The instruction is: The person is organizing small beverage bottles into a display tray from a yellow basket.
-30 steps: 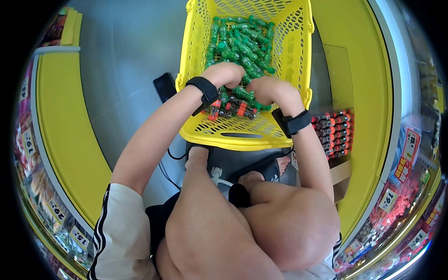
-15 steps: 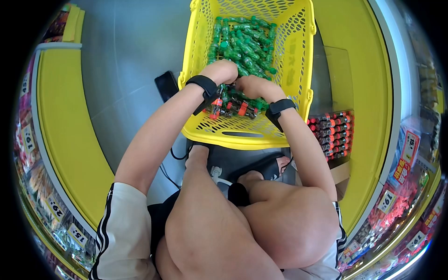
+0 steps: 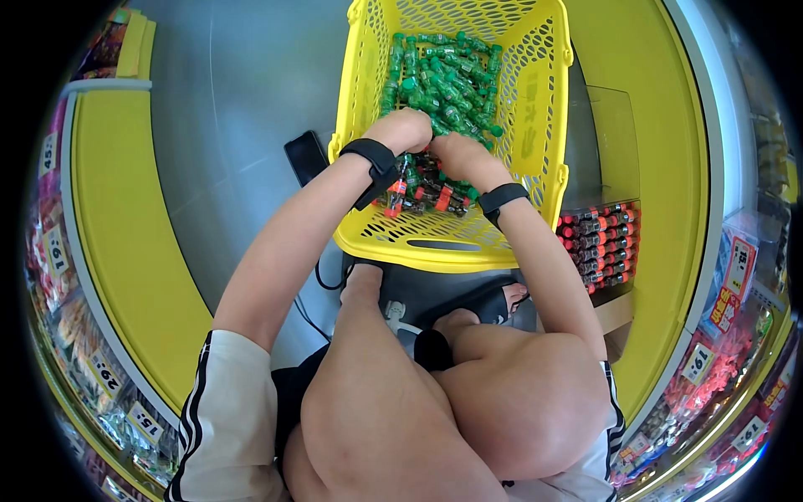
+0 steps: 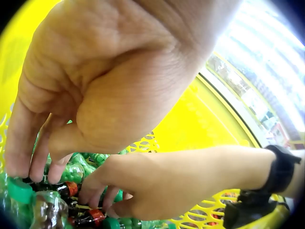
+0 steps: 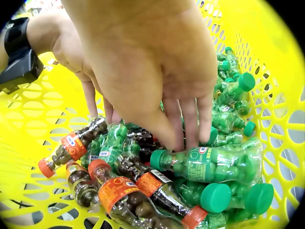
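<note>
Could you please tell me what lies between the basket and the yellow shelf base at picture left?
In the head view, a black phone lies beside the basket, with grey floor reaching to the shelf base.

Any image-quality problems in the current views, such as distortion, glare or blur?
Head view: strong fisheye bending, with the left-side yellow ledge visibly curved and the frame corners black; left wrist view: glare washes out the shelving at upper right, its detail soft; right wrist view: dark corners, small highlights on the green bottles.
</note>
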The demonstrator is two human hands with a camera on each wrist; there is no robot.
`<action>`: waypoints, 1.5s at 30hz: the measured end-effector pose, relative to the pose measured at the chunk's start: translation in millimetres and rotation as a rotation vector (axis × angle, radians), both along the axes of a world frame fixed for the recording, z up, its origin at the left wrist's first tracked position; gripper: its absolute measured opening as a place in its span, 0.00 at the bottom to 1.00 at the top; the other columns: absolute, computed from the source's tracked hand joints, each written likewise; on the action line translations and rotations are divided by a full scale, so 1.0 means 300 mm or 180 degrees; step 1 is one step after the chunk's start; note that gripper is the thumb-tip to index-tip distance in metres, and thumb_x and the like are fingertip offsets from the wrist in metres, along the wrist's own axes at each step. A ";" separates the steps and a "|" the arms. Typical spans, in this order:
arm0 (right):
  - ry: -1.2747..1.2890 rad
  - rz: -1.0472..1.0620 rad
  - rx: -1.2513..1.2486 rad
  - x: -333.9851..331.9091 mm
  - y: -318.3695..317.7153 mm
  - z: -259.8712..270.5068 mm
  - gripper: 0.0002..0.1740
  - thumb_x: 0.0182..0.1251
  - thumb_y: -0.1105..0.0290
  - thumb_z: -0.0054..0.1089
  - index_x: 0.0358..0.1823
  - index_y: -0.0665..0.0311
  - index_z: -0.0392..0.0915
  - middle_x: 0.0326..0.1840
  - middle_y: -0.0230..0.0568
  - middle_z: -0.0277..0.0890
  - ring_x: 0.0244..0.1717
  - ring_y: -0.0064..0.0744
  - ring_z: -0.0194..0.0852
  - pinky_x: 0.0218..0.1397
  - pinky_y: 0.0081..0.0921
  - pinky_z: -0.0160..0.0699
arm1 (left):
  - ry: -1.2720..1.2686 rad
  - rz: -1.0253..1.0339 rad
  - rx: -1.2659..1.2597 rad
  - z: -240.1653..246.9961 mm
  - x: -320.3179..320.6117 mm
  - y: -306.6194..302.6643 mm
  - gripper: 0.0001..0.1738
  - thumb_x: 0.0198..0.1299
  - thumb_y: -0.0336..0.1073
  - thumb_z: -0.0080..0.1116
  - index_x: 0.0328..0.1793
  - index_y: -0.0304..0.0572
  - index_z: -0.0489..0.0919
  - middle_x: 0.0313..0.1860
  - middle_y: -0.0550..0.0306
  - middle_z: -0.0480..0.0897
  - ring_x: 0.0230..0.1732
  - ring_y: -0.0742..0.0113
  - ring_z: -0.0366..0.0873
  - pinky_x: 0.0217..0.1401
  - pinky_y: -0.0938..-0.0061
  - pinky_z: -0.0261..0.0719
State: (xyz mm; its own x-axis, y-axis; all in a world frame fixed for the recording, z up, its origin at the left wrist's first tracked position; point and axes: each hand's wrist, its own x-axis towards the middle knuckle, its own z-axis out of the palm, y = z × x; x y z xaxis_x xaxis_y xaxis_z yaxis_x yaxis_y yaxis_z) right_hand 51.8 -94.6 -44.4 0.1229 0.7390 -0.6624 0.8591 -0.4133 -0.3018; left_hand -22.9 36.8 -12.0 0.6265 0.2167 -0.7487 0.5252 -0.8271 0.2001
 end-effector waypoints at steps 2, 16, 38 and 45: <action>0.0062 -0.0101 0.0014 -0.006 0.006 -0.002 0.19 0.71 0.73 0.66 0.62 0.61 0.88 0.63 0.58 0.89 0.65 0.60 0.89 0.66 0.49 0.89 | 0.0046 0.0072 0.0062 -0.038 0.001 0.002 0.21 0.53 0.18 0.64 0.55 0.26 0.91 0.53 0.25 0.91 0.54 0.32 0.92 0.50 0.49 0.92; 0.0433 -0.0541 -0.0246 0.005 0.023 -0.035 0.47 0.68 0.75 0.59 0.91 0.69 0.58 0.71 0.67 0.84 0.68 0.64 0.85 0.68 0.50 0.86 | 0.0367 -0.0082 -0.0001 -0.040 -0.051 0.014 0.18 0.43 0.21 0.63 0.43 0.28 0.91 0.46 0.23 0.87 0.49 0.27 0.90 0.51 0.51 0.88; 0.1593 -0.0769 -0.0042 0.036 0.047 -0.075 0.53 0.66 0.73 0.56 0.92 0.74 0.44 0.73 0.73 0.80 0.72 0.67 0.82 0.67 0.50 0.81 | 0.0314 -0.0072 -0.0399 -0.188 -0.027 0.059 0.18 0.64 0.36 0.60 0.49 0.28 0.90 0.41 0.36 0.90 0.37 0.43 0.85 0.40 0.52 0.82; 0.1516 -0.0849 -0.0276 0.011 0.068 -0.075 0.54 0.66 0.73 0.55 0.89 0.84 0.38 0.66 0.81 0.82 0.68 0.68 0.85 0.66 0.51 0.82 | 0.0593 0.0259 -0.0411 -0.163 -0.014 0.057 0.21 0.64 0.39 0.69 0.62 0.49 0.93 0.63 0.38 0.90 0.63 0.40 0.89 0.66 0.55 0.86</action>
State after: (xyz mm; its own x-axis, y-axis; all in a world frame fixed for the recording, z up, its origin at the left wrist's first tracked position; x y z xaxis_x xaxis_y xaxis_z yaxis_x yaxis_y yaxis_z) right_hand 55.2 -74.2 -67.0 -0.0296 0.6635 -0.7476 0.4980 -0.6387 -0.5866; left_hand -27.1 53.9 -60.8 0.4593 0.1558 -0.8745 0.6267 -0.7545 0.1948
